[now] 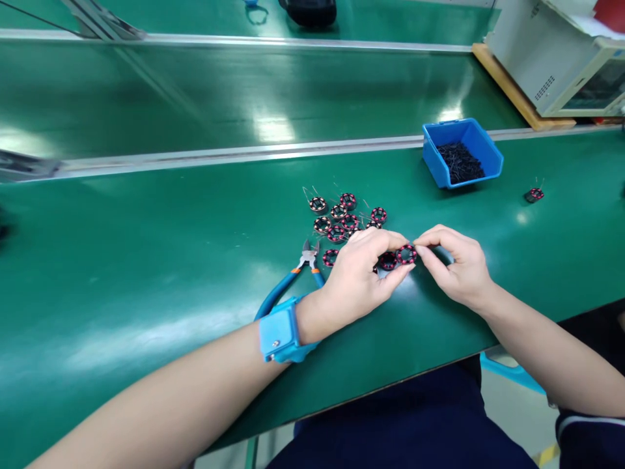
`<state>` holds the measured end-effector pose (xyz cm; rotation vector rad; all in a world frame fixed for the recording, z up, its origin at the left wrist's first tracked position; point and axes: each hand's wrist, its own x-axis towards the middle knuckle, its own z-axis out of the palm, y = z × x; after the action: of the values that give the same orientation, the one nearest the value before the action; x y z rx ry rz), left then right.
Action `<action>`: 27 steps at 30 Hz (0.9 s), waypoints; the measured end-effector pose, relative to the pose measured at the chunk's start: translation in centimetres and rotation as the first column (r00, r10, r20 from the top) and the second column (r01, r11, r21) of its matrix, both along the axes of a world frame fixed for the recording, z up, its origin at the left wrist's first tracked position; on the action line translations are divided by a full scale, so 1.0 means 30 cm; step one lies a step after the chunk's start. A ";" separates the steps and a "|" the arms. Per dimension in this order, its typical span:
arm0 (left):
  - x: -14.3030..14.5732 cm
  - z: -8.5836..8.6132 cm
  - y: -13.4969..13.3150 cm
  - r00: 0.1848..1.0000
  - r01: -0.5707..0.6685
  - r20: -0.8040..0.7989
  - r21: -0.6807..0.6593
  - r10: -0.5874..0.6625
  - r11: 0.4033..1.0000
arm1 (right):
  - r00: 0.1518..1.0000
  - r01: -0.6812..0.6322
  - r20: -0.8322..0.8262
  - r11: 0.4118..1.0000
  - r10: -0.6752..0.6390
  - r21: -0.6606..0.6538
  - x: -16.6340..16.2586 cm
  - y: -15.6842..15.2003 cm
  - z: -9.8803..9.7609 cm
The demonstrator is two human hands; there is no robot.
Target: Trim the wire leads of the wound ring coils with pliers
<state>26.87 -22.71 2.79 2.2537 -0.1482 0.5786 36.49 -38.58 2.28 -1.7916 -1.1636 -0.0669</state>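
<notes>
My left hand (366,270), with a blue strap on its wrist, grips a small ring-shaped wound coil (406,255) between thumb and fingers. Red windings circle its open centre. Just behind it, partly under the hand, is another coil (388,261). My right hand (456,264) pinches thumb and forefinger together at the held coil's right edge; what lies between those fingertips is too small to make out. Several similar coils (336,233) with thin wire leads lie beyond my left hand, some hidden by it. Blue-handled cutting pliers (278,294) rest beside that wrist, jaws apart.
A blue bin (494,161) holding many short black pieces (459,163) stands at the back right. One lone coil (534,195) sits farther right. A metal rail (234,154) crosses behind the green bench (146,260). A grey boxy device (541,62) occupies the far right corner.
</notes>
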 end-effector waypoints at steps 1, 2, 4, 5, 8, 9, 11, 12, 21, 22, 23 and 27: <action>-0.001 0.001 0.001 1.000 -0.003 -0.001 0.016 0.003 1.000 | 1.000 -0.003 -0.022 1.000 0.003 0.000 -0.003 0.000 -0.002; -0.003 0.002 0.003 1.000 -0.009 0.000 0.027 0.009 1.000 | 0.999 -0.010 -0.041 1.000 0.010 0.002 -0.007 0.001 -0.005; -0.005 0.002 0.007 1.000 -0.022 0.004 0.039 0.022 0.999 | 0.997 -0.028 -0.075 1.000 0.029 0.013 -0.021 0.004 -0.007; -0.005 0.002 0.010 1.000 -0.030 0.006 0.041 0.030 0.999 | 0.995 -0.035 -0.089 0.999 0.036 0.021 -0.030 0.006 -0.006; 0.002 -0.005 0.017 0.999 -0.048 0.010 0.054 0.047 0.997 | 0.994 -0.060 -0.094 0.998 0.062 0.028 -0.047 0.011 0.000; 0.007 -0.010 0.018 0.999 -0.041 0.009 0.062 0.041 0.997 | 0.995 -0.064 -0.078 0.998 0.066 0.017 -0.042 0.008 0.003; 0.019 -0.021 0.015 1.000 -0.004 -0.007 0.098 0.004 0.995 | 1.000 0.014 -0.015 1.000 -0.014 -0.003 -0.001 -0.015 0.009; 0.024 -0.026 0.012 1.000 0.021 -0.023 0.133 -0.018 0.991 | 0.993 0.118 0.028 0.993 -0.118 0.001 0.038 -0.037 0.009; 0.023 -0.023 0.013 0.995 -0.069 -0.036 0.458 0.096 0.886 | 0.405 0.894 0.025 0.390 -0.914 -0.220 0.531 -0.327 -0.064; 0.017 -0.017 0.012 0.995 -0.080 -0.021 0.459 0.101 0.885 | 0.433 0.878 0.008 0.420 -0.901 -0.228 0.542 -0.328 -0.070; 0.011 -0.011 0.008 0.996 -0.079 -0.011 0.441 0.094 0.894 | 0.472 0.859 -0.006 0.461 -0.882 -0.224 0.538 -0.320 -0.074; -0.017 0.016 -0.027 1.000 -0.006 -0.027 0.123 0.010 0.992 | 0.711 0.679 -0.110 0.718 -0.695 -0.150 0.376 -0.225 -0.059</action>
<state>26.36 -23.54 3.28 2.3812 -0.1652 0.5557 47.76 -45.33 0.51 -2.1945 -0.3246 -0.3051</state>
